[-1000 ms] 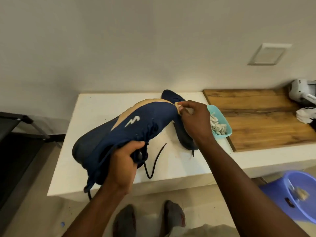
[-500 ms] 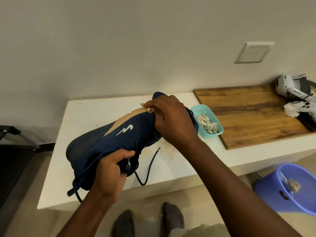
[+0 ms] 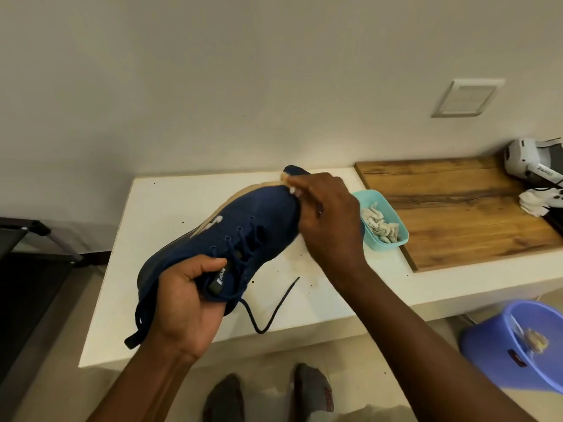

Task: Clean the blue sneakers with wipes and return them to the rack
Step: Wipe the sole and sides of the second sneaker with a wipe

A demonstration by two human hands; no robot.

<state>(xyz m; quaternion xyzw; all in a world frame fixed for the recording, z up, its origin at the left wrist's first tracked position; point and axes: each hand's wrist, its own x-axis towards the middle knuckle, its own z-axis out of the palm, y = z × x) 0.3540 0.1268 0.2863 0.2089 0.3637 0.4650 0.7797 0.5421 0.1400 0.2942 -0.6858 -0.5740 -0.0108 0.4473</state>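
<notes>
Head view: blue sneaker [image 3: 243, 226] of knit mesh hangs tilted over the white table [image 3: 170, 193], heel toward the person, toe away. Left hand [image 3: 189, 303] grips it at the tongue and collar, fingers curled round the soft upper. Right hand [image 3: 329, 220] closes over the rounded toe, pinching a small pale wipe [image 3: 294, 190] by the tan sole edge. One dark lace [image 3: 274, 306] dangles to the tabletop. Beside the right hand, a teal plastic tub [image 3: 367, 194] holds crumpled wipes [image 3: 379, 222], by a grained wooden board [image 3: 457, 214].
</notes>
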